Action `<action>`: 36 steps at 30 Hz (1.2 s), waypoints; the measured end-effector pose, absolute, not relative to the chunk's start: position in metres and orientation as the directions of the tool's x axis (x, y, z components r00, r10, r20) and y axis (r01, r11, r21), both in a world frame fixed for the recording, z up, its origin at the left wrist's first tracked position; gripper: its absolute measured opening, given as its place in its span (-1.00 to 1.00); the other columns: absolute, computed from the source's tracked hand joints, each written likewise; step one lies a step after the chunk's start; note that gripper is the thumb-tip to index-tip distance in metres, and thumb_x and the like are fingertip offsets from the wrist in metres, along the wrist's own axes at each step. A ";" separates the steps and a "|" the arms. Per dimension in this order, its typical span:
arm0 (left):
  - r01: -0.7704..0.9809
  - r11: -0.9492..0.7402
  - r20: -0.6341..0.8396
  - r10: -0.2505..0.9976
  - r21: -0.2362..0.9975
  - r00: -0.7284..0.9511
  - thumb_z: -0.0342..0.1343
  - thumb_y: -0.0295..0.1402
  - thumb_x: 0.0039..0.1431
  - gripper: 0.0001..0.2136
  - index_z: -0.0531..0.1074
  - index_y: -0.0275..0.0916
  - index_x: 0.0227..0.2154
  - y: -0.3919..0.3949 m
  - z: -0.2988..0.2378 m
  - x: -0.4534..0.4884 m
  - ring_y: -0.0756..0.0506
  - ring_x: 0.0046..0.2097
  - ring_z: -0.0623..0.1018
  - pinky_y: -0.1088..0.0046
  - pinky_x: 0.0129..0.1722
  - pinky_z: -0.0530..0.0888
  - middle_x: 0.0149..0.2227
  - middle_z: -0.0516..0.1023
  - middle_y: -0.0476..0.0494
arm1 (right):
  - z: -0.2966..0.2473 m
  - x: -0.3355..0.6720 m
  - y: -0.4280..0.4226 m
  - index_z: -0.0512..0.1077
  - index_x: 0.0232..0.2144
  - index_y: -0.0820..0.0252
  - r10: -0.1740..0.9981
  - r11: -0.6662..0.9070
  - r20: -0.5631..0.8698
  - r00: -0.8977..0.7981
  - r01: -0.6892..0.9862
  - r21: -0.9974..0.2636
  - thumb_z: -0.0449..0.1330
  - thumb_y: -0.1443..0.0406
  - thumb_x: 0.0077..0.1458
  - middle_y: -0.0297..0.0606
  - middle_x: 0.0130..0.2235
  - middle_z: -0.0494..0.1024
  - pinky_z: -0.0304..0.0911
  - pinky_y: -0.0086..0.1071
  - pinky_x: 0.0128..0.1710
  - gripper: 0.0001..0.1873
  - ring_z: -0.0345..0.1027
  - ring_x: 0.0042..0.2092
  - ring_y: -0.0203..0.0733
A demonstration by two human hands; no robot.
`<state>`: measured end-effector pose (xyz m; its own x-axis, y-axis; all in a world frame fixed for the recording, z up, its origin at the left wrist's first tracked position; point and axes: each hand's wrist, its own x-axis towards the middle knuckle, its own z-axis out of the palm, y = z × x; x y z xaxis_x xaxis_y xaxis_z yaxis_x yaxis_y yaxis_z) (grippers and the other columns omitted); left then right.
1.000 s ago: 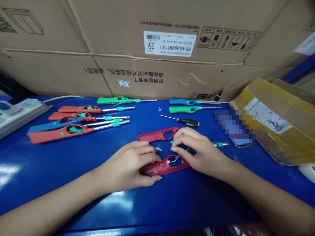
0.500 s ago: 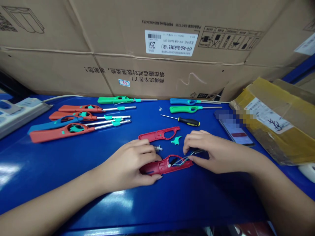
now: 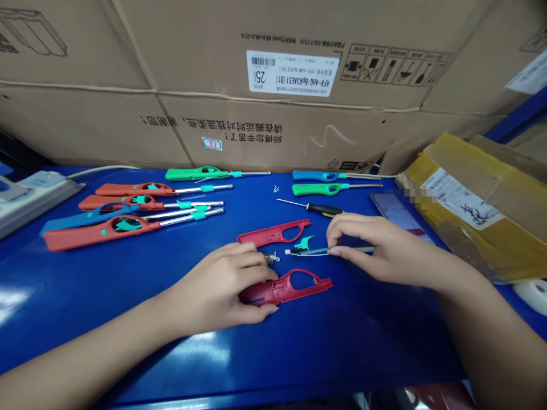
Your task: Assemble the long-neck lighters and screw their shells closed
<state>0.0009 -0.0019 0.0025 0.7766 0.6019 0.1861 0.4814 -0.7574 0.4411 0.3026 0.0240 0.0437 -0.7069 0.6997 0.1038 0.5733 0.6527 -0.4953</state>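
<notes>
My left hand (image 3: 233,279) is closed round the handle end of a red lighter shell half (image 3: 294,287), lying open side up. Just behind those fingers shows a small clear-and-metal part (image 3: 272,258), mostly hidden. Between thumb and fingertips my right hand (image 3: 363,242) pinches a thin lighter tube with wires (image 3: 310,251), its black and white end pointing left, just above the table. Close behind that end lies a green trigger (image 3: 304,243). The other red shell half (image 3: 273,233) rests farther back.
Several assembled lighters (image 3: 106,229) lie at the left, others at the back, including a green one (image 3: 314,189). A screwdriver (image 3: 322,209) and small screws (image 3: 276,189) are behind my hands. A phone (image 3: 397,210) and taped box (image 3: 474,199) stand right; a power strip (image 3: 38,193), left.
My right hand has lifted the tube with its wires out of the front shell half and moved it slightly back. The left hand stays on the shell.
</notes>
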 end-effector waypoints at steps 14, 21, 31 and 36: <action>0.589 -0.728 0.259 0.680 0.350 0.686 0.12 -0.26 0.35 -0.83 0.55 -0.17 -0.13 0.013 0.011 -0.011 -0.13 -0.16 0.51 0.29 -0.13 0.45 -0.17 0.59 -0.11 | 0.019 0.290 0.028 0.45 -0.09 0.13 0.739 0.670 0.164 -0.653 0.687 -0.284 0.18 0.24 0.31 -0.15 -0.06 0.54 0.29 -0.08 0.01 -0.84 0.40 0.00 -0.02; 0.648 -0.688 0.212 0.721 0.327 0.660 0.07 -0.27 0.38 -0.82 0.55 -0.19 -0.19 0.019 0.003 -0.013 -0.14 -0.15 0.53 0.32 -0.16 0.48 -0.19 0.59 -0.14 | -0.003 0.280 0.032 0.41 -0.12 0.13 0.763 0.642 0.184 -0.620 0.693 -0.329 0.20 0.25 0.27 -0.16 -0.08 0.55 0.35 -0.14 -0.06 -0.86 0.43 -0.02 -0.02; 0.663 -0.641 0.311 0.768 0.387 0.560 0.12 -0.25 0.32 -0.82 0.53 -0.21 -0.16 0.025 0.002 -0.016 -0.15 -0.12 0.53 0.29 -0.11 0.49 -0.14 0.54 -0.16 | -0.003 0.282 0.037 0.44 -0.12 0.15 0.845 0.532 0.262 -0.466 0.688 -0.494 0.21 0.34 0.23 -0.16 -0.08 0.49 0.41 -0.18 -0.12 -0.84 0.43 -0.16 -0.13; 0.558 -0.726 0.459 0.687 0.402 0.564 0.10 -0.33 0.37 -0.79 0.53 -0.24 -0.38 0.016 0.013 -0.012 -0.07 -0.24 0.48 0.36 -0.19 0.43 -0.27 0.53 -0.12 | 0.013 0.268 0.016 0.43 -0.10 0.13 0.821 0.563 0.298 -0.486 0.612 -0.555 0.22 0.40 0.22 -0.17 -0.07 0.46 0.44 -0.25 -0.13 -0.80 0.42 -0.17 -0.18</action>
